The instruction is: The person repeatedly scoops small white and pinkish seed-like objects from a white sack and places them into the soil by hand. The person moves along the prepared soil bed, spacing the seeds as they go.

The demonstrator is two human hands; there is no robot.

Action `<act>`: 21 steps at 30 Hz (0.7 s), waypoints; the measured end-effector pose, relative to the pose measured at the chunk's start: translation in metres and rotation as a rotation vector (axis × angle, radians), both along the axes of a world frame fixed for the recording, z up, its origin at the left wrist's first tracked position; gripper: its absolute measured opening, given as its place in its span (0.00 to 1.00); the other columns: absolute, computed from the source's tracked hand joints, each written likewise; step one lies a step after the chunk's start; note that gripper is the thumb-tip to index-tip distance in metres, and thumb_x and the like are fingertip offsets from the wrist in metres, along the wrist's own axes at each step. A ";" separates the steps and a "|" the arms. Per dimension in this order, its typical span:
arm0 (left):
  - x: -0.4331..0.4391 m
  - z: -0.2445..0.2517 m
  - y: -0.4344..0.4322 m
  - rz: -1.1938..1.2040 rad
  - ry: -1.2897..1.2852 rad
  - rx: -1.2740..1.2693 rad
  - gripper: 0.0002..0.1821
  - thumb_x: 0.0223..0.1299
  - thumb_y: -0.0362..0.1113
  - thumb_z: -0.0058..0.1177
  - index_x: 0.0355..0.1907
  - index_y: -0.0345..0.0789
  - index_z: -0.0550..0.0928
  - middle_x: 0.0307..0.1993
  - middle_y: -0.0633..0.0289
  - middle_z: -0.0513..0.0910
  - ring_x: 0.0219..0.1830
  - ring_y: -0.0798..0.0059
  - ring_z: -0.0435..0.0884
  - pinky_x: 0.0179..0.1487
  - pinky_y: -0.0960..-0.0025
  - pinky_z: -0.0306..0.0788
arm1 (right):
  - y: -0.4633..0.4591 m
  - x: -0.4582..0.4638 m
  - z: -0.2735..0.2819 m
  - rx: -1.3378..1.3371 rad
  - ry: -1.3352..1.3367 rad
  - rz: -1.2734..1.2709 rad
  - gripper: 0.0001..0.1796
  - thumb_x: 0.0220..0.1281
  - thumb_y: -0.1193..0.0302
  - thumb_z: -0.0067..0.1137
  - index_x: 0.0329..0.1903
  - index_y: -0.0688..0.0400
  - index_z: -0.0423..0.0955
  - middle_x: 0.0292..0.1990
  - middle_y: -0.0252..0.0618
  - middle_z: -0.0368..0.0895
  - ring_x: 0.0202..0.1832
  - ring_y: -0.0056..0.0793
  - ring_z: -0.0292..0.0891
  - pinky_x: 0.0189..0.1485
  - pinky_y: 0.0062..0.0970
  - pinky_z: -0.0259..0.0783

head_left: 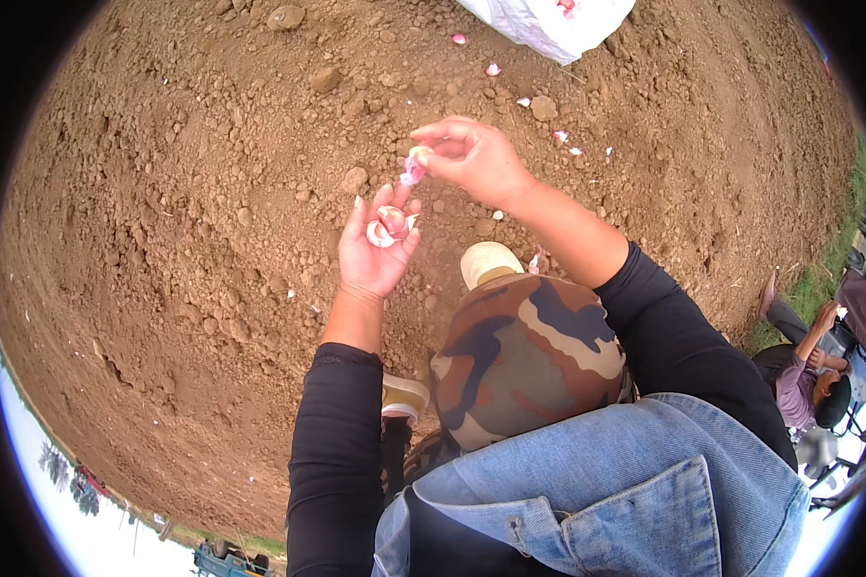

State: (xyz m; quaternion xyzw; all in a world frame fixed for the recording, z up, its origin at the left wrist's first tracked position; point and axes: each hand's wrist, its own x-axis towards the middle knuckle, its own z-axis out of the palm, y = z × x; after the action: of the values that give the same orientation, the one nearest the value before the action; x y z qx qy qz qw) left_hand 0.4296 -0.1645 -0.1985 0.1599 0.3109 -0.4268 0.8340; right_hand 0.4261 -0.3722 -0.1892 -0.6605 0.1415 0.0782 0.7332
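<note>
Several pinkish-white garlic cloves (392, 225) rest in the cupped palm of my left hand (375, 260), its fingers partly curled round them. Just above and to the right, my right hand (476, 160) pinches a piece of garlic with pink papery skin (413, 167) between thumb and fingers. That piece hangs close to the left fingertips; whether it touches them I cannot tell. Both hands are over bare brown soil, in front of my bent knee in camouflage trousers (530, 360).
A white plastic sack (556, 25) lies at the top, with something pink in it. Garlic cloves (492, 70) and skin bits dot the cloddy soil (209, 180). My shoe (489, 263) is below my right hand. Another person (801, 382) sits at the right near a motorcycle. A blue vehicle (231, 559) stands far off.
</note>
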 end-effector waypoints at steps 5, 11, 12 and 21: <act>0.028 0.009 -0.003 0.099 -0.104 0.019 0.18 0.68 0.49 0.40 0.42 0.38 0.79 0.45 0.59 0.80 0.46 0.63 0.79 0.42 0.58 0.79 | -0.034 0.010 -0.057 -0.564 0.228 0.187 0.11 0.52 0.74 0.61 0.40 0.60 0.81 0.42 0.42 0.79 0.36 0.31 0.80 0.44 0.26 0.75; 0.045 0.029 -0.012 0.121 -0.142 -0.047 0.16 0.66 0.47 0.45 0.42 0.37 0.80 0.46 0.58 0.79 0.49 0.60 0.75 0.44 0.57 0.79 | -0.002 -0.004 -0.100 -1.161 -0.026 0.649 0.07 0.49 0.78 0.51 0.29 0.63 0.79 0.40 0.47 0.77 0.42 0.42 0.77 0.42 0.34 0.76; 0.049 0.034 -0.016 0.138 -0.115 -0.008 0.15 0.66 0.45 0.45 0.43 0.37 0.80 0.46 0.58 0.78 0.48 0.60 0.75 0.44 0.58 0.79 | 0.002 -0.004 -0.102 -1.196 -0.073 0.666 0.06 0.49 0.77 0.51 0.27 0.63 0.78 0.40 0.46 0.75 0.44 0.42 0.76 0.43 0.34 0.76; 0.156 0.125 -0.094 0.056 -0.579 -0.296 0.12 0.66 0.40 0.44 0.44 0.34 0.77 0.41 0.57 0.80 0.42 0.64 0.79 0.41 0.62 0.79 | -0.005 -0.002 -0.106 -1.154 -0.022 0.752 0.06 0.53 0.74 0.51 0.32 0.59 0.78 0.39 0.41 0.74 0.44 0.43 0.74 0.42 0.37 0.74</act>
State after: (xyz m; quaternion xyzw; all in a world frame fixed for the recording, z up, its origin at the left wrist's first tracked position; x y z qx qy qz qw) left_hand 0.5860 -0.2586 -0.0736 0.1430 -0.0003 -0.3812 0.9134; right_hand 0.4237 -0.3776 -0.2948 -0.9502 -0.0857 0.2329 0.1885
